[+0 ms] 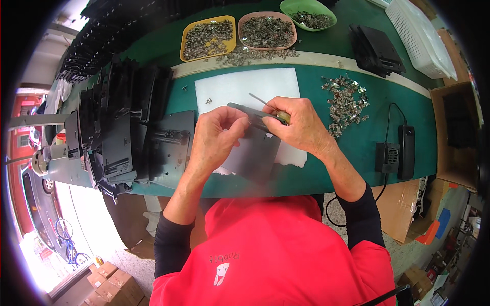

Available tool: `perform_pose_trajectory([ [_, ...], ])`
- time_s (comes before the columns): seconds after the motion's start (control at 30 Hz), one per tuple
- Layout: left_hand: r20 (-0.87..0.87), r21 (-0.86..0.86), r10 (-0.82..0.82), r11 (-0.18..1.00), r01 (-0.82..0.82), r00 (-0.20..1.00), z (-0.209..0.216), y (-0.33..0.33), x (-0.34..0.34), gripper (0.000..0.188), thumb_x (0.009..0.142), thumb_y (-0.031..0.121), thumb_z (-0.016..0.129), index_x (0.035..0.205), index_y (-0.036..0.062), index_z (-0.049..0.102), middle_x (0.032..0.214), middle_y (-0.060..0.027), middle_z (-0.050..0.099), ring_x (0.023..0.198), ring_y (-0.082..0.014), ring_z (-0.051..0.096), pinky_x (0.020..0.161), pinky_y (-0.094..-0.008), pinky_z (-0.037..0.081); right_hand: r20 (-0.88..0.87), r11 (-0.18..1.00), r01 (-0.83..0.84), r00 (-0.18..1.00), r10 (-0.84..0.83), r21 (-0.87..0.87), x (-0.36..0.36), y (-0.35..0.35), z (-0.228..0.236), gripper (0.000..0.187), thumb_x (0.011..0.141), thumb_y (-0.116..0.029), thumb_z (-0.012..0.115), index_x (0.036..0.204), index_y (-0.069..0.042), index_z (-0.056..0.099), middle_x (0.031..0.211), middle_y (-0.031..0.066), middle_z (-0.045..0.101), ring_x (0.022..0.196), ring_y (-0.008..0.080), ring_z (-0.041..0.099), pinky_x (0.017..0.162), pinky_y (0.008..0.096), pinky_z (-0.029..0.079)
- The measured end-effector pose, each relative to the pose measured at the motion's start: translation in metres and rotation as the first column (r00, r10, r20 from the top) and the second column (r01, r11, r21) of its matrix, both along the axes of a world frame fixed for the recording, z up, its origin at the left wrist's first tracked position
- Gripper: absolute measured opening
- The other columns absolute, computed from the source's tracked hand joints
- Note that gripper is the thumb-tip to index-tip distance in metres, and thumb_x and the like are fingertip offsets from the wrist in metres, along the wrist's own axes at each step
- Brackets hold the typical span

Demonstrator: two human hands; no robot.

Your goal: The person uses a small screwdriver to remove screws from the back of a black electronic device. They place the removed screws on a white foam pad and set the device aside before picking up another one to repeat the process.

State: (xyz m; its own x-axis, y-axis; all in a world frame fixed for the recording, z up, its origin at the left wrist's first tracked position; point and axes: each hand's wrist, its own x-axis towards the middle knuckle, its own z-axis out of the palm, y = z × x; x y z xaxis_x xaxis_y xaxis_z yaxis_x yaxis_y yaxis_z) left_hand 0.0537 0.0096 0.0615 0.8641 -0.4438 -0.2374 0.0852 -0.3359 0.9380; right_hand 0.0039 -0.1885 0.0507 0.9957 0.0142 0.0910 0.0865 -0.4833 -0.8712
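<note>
Green table [375, 133] | dark plate [250, 153] over white sheet [229, 86], by both hands | left hand [217, 132] pinched (can't tell on what) | right hand [301, 122] grips screwdriver [284, 118] | plate seems unfinished; lots of metal bits [347, 102] lie loose

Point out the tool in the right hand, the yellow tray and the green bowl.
Tool [284, 118]: head view, on its handle.
Yellow tray [234, 36]: head view, on its right rim.
Green bowl [289, 7]: head view, on its left wall.
</note>
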Motion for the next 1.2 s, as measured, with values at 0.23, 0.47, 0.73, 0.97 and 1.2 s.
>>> perform_pose_trajectory([
  [0.23,0.067,0.078,0.023,0.997,-0.028,0.997,0.005,-0.009,-0.003,0.018,0.092,0.013,0.064,0.091,-0.0042,0.067,0.077,-0.0043,0.066,0.064,-0.0069,0.059,0.050,-0.0218,0.048,0.067,0.999,0.019,0.998,-0.017,-0.038,0.000,0.004,-0.004,0.016,0.074,-0.006,0.064,0.087,0.003,0.066,0.071,0.0148,0.066,0.060,0.0198,0.062,0.058,0.0314,0.049],
  [0.47,0.183,0.185,0.034,0.980,-0.068,0.983,0.007,-0.016,-0.006,0.015,0.088,0.011,0.065,0.085,-0.0036,0.066,0.072,-0.0033,0.066,0.061,-0.0067,0.058,0.052,-0.0229,0.048,0.128,0.999,0.035,0.991,-0.032,-0.023,-0.002,0.007,-0.004,0.012,0.074,-0.005,0.064,0.083,0.001,0.066,0.069,0.0133,0.064,0.058,0.0212,0.059,0.056,0.0327,0.047],
  [0.73,0.376,0.348,0.021,0.923,-0.162,0.926,0.009,-0.032,-0.020,0.010,0.083,0.008,0.067,0.087,-0.0010,0.065,0.075,-0.0035,0.065,0.064,-0.0099,0.059,0.063,-0.0259,0.049,0.181,0.997,0.047,0.982,-0.057,0.058,-0.003,0.009,-0.014,0.012,0.073,-0.005,0.065,0.084,0.001,0.066,0.068,0.0118,0.062,0.057,0.0206,0.056,0.055,0.0323,0.046],
  [0.97,0.579,0.307,-0.169,0.952,-0.022,0.797,0.001,-0.012,-0.005,0.026,0.080,0.009,0.072,0.105,0.0064,0.068,0.113,-0.0083,0.057,0.094,-0.0197,0.057,0.088,-0.0336,0.044,0.184,0.992,-0.018,0.983,-0.006,0.128,-0.005,0.005,-0.019,0.014,0.077,-0.007,0.068,0.089,0.001,0.067,0.068,0.0092,0.061,0.057,0.0140,0.054,0.054,0.0296,0.044],
  [1.2,0.110,0.172,-0.195,0.969,0.175,0.975,-0.006,0.001,0.018,0.023,0.083,0.017,0.077,0.102,0.0049,0.070,0.101,-0.0012,0.058,0.086,-0.0082,0.055,0.077,-0.0243,0.046,0.075,0.984,-0.078,0.995,0.066,0.163,-0.007,0.000,-0.026,0.019,0.079,-0.012,0.066,0.091,0.002,0.067,0.075,0.0156,0.066,0.067,0.0277,0.065,0.064,0.0365,0.051],
])
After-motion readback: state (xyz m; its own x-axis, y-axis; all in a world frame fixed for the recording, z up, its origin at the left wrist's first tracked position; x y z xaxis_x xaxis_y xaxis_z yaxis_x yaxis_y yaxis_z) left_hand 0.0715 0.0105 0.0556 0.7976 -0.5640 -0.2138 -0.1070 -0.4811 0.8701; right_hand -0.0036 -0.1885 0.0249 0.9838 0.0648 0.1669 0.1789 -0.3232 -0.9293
